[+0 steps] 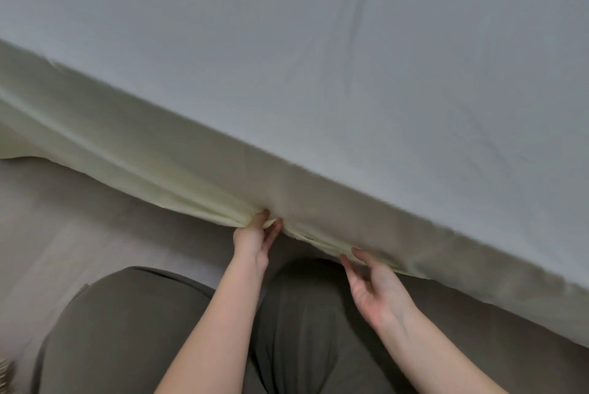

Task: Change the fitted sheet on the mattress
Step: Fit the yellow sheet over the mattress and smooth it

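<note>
Pale sheet (197, 164) draped over mattress (318, 43) side

The person wears soft, plain trousers (134, 330) in a dull green-brown colour. The left hand (255, 239), right hand (376, 288) and both arms (220, 317) are bare.

Mattress (462, 253) viewed obliquely from above, pale fitted sheet (287, 43) covering its top and draped down its near side, lower hem gathered into folds, light floor (79, 221) beneath at lower left.
</note>
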Demonstrator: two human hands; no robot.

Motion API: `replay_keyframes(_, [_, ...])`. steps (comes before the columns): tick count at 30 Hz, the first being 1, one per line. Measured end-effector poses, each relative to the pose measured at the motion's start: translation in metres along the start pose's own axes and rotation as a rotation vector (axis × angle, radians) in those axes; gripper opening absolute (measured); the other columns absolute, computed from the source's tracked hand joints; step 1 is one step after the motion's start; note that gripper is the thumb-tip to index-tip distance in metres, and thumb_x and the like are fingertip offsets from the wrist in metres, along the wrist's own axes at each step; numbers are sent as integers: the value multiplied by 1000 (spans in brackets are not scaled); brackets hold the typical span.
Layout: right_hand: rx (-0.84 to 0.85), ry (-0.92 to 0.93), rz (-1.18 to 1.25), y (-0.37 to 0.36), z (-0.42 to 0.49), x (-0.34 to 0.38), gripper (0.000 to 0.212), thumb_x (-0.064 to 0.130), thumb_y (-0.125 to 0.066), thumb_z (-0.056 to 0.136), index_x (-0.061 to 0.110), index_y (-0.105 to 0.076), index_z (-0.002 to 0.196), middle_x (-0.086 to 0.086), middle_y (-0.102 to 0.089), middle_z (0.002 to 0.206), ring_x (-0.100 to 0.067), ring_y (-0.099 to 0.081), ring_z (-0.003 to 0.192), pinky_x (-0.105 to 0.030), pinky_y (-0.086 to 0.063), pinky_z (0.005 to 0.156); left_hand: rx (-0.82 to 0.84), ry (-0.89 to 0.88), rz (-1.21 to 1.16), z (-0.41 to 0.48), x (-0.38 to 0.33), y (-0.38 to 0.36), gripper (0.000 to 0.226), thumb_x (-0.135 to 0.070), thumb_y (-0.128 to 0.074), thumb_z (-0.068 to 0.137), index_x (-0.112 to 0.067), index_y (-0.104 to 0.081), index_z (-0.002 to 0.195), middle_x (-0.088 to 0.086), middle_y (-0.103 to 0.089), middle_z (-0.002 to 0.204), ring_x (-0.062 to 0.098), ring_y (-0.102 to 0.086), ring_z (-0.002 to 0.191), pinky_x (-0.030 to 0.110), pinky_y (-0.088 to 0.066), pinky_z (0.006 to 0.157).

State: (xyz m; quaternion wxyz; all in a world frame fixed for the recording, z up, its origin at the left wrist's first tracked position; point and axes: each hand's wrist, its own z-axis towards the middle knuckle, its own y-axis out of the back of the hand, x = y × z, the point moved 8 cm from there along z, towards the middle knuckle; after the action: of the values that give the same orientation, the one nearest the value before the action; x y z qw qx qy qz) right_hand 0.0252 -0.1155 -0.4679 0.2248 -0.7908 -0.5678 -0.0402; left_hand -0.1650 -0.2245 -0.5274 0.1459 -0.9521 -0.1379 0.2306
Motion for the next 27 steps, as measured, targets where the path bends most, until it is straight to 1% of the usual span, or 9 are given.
replay_keyframes(3, [39, -20, 23, -9, -3, 0, 45, -14, -56, 83, 3, -58, 125, -19, -60, 128, -35, -60, 115, -42, -49, 101, 29, 113, -114, 7, 6, -9, 36, -1, -59, 92, 2, -52, 128, 16, -52, 123, 31, -54, 120, 36, -53, 84])
replay_keyframes(5, [79, -38, 39, -18, -3, -2, 58, -15, -55, 76, 1, -53, 132, -19, -60, 128, -33, -59, 116, -42, -42, 108, 50, 141, -172, 7, 7, -15, 39, -2, -56, 94, 1, -49, 132, 16, -49, 125, 31, -51, 125, 39, -50, 91])
replay_keyframes(7, [87, -53, 48, -21, -1, -6, 67, -14, -55, 67, -1, -52, 132, -19, -61, 127, -32, -59, 118, -41, -38, 111, 86, 146, -225, 9, 6, -18, 38, 1, -50, 96, 1, -48, 134, 17, -54, 126, 30, -54, 118, 41, -48, 95])
replay_keyframes(9, [75, -62, 45, -21, 2, -10, 69, -14, -55, 64, -1, -53, 131, -19, -61, 128, -31, -57, 119, -40, -38, 111, 126, 139, -260, 9, 4, -20, 35, 11, -40, 96, 2, -51, 128, 18, -61, 111, 27, -60, 101, 43, -45, 101])
replay_keyframes(13, [53, -80, 91, -25, 9, -6, 55, -17, -51, 64, 0, -59, 116, -16, -65, 113, -29, -57, 120, -41, -46, 103, 144, 82, -228, 8, 3, -19, 32, 25, -33, 89, 5, -58, 94, 21, -61, 95, 29, -61, 89, 44, -40, 107])
replay_keyframes(16, [32, -94, 93, -26, 11, -5, 52, -17, -49, 66, -2, -60, 115, -18, -66, 114, -32, -61, 110, -45, -49, 97, 252, 58, -102, 7, 1, -22, 34, 28, -36, 84, 6, -58, 97, 20, -65, 95, 29, -64, 92, 41, -50, 98])
replay_keyframes(19, [22, -89, 35, -22, 12, -6, 51, -16, -45, 70, 0, -59, 117, -18, -66, 117, -35, -61, 106, -49, -46, 100, 353, 151, 102, 6, 8, -21, 38, 25, -50, 75, -5, -62, 96, 11, -70, 83, 20, -69, 79, 29, -59, 71])
replay_keyframes(24, [42, -104, -10, -20, 17, -7, 42, -12, -39, 78, 0, -59, 114, -20, -65, 119, -37, -60, 109, -50, -40, 106, 340, 193, 349, -2, 15, -11, 46, -14, -86, 53, -16, -67, 96, 2, -73, 82, 10, -63, 60, 20, -40, 43])
replay_keyframes(27, [45, -107, -27, -22, 20, -11, 37, -9, -38, 80, -3, -58, 111, -20, -63, 120, -37, -59, 107, -49, -41, 104, 210, 54, 519, 0, 8, 2, 46, -24, -88, 61, -15, -68, 102, 0, -74, 83, 9, -63, 59, 18, -39, 44])
